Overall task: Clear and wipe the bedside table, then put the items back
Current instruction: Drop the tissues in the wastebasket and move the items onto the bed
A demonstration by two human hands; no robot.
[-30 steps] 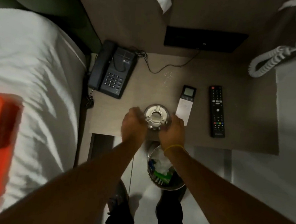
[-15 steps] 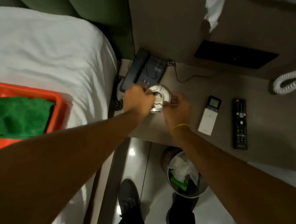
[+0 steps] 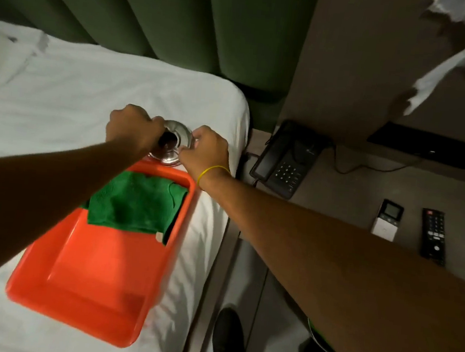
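Both hands hold a round metal ashtray (image 3: 172,144) over the white bed, just beyond the far end of an orange tray (image 3: 96,284). My left hand (image 3: 133,129) grips its left rim, and my right hand (image 3: 204,151), with a yellow band at the wrist, pinches its right rim. A green cloth (image 3: 135,203) lies in the tray's far half. On the brown bedside table (image 3: 346,192) at the right remain a black telephone (image 3: 287,158), a white remote (image 3: 387,223) and a black remote (image 3: 434,236).
The white bed (image 3: 76,104) fills the left, with a green padded headboard (image 3: 156,15) behind it. A dark wall panel (image 3: 427,149) sits above the table. White fabric (image 3: 464,53) hangs at the top right. My shoe (image 3: 229,340) stands on the floor below.
Both hands carried the ashtray left, from the bedside table's front edge, past the telephone, to above the bed by the orange tray. My view swung left with them.
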